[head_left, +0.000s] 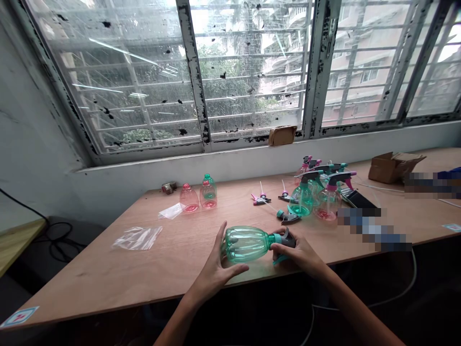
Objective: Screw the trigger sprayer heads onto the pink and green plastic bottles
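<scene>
Wooden table [108,269], clear green spray bottle [248,243] sideways

Pixelated patches [374,226] hide things on the table's [144,269] right side.

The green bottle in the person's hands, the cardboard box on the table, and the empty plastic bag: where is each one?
green bottle [247,243]: head view, on the middle of its clear ribbed body.
cardboard box [391,168]: head view, on its front wall, far right of the table.
plastic bag [137,238]: head view, on its flat middle.
</scene>
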Demonstrator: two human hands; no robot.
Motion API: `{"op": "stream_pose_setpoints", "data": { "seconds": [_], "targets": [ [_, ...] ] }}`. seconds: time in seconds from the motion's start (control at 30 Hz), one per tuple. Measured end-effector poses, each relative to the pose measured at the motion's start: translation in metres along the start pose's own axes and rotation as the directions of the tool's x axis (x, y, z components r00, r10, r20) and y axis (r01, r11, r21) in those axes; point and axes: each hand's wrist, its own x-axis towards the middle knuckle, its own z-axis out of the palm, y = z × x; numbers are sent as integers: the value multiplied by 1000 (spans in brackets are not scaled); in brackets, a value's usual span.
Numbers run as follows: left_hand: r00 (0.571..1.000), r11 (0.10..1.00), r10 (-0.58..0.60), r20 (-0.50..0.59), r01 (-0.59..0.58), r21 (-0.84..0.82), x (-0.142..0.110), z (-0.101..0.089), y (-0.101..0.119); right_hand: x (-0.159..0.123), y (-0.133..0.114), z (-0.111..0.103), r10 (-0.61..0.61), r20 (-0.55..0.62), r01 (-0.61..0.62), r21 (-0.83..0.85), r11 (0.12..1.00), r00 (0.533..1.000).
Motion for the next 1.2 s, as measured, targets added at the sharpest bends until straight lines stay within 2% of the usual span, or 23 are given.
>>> {"op": "stream_pose_setpoints", "data": {
  "seconds": [0.1,0.37,0.47,0.57,0.73,0.8,0.87,0.97,1.07,1.2],
  "targets": [
    [996,998,-47,-79,50,29,2,-1,4,0,0,0,3,12,-3,-3,1000,1000],
    [999,1000,30,24,-30,1,-1,0,1,0,1,-1,-1,-40,2,26,1000,999],
    [999,1000,-15,-48,15,-10,2,-3,-4,0,1,-1,-1,-25,2,38,999,1000],
    [995,1000,-5,-100,7,19,5,-4,-4,-1,1,-1,8,-4,-8,27,1000,1000],
    [998,998,60,13,-60,-6,-1,-2,-1,1,1,-1,-12,-31,13,29,999,999],
    [997,998,51,57,-50,-29,-2,-1,-1,0,2,-1,-20,-39,21,32,999,999],
    [999,999,9,38,-8,-37,-1,-2,-1,0,2,-1,-20,-31,21,27,999,999],
    [997,998,-54,-52,54,6,1,-4,0,0,3,-1,-11,-7,11,18,1000,1000],
    [998,998,-60,-1,60,31,2,-2,4,1,4,-2,-12,-19,12,13,1000,1000],
    [999,999,20,51,-18,-39,-1,0,3,2,5,-3,-25,-48,26,13,1000,999]
  ]
}}
